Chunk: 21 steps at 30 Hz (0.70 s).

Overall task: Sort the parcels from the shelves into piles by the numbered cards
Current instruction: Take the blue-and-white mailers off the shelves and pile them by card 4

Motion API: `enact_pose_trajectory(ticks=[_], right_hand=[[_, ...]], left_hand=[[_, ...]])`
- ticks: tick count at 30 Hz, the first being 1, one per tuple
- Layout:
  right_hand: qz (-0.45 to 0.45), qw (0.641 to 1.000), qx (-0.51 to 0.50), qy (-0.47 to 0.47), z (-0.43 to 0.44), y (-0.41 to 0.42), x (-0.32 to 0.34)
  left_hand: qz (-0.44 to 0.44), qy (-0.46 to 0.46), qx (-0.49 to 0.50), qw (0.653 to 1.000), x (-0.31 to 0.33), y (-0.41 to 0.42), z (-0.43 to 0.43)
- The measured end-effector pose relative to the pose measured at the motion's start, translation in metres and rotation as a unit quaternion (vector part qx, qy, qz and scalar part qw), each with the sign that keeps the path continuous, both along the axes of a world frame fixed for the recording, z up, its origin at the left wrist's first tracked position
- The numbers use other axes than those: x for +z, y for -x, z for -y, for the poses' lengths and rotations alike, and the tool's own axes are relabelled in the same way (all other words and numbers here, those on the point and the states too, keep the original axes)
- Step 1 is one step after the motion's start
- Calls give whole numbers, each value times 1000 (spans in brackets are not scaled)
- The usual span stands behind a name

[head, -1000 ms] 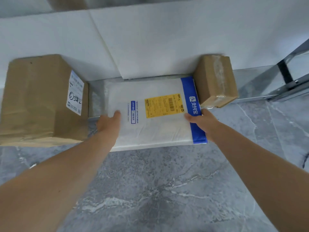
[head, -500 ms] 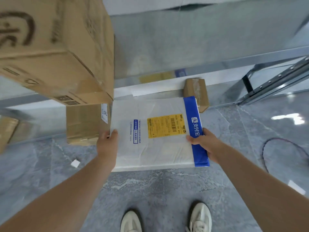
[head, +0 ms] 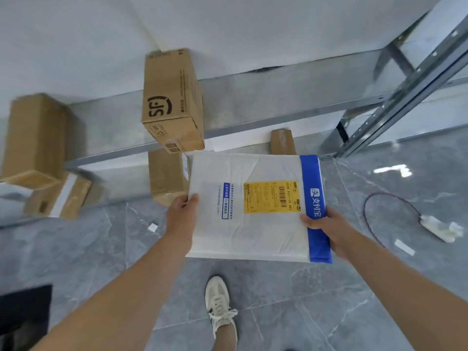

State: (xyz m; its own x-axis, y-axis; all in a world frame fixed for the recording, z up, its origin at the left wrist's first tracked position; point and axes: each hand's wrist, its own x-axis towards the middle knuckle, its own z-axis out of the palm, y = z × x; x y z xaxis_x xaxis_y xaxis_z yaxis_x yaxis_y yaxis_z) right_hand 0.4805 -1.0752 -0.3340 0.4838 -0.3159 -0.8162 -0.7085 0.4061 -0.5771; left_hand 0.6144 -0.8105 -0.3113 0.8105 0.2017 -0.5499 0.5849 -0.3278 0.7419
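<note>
- A flat white plastic mailer bag with a blue strip on one side [head: 253, 206] is held up in the air, out in front, above the grey stone floor [head: 329, 312].
- The left edge of the bag is gripped by the left hand [head: 181, 214] — the thumb is laid on top and the fingers are hidden below.
- The blue strip on the right edge is gripped by the right hand [head: 326, 230] in the same way, so the bag is stretched between the two hands, which are kept well apart.
- A yellow label with a black barcode [head: 272, 196] is stuck on top of the bag, between the hands and closer to the right one.
- Just past the left hand, a brown cardboard box [head: 167, 176] is seen on the lowest shelf, partly hidden by the bag.
- Higher up past the left hand, a tall brown cardboard box with black letters [head: 172, 97] is stood on the grey metal shelf [head: 253, 105].
- Far out to the left of the left hand, two more brown boxes are seen — a big blurred one [head: 33, 135] and a taped one [head: 63, 196] below it.
- Past the right hand, a small brown box [head: 282, 141] is peeking out behind the bag.
- Below the hands, one pale lace-up shoe [head: 220, 307] is seen on the floor.
- To the right of the right hand, a thin dark wire [head: 367, 206] is looped on the floor.
</note>
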Motion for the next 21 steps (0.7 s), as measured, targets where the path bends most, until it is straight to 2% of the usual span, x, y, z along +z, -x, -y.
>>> enact_pose_trajectory(ticks=[5,13,21], right_hand=[[23,998,17,52,3,52,85],[70,992,-8,102,24,136,242],[212,962,0,170,19,145,399]], left_hand=[[0,31,28,999,62,69,-5],[-20,194,36,980,203,148,6],[72,246,36,966,349,173,0]])
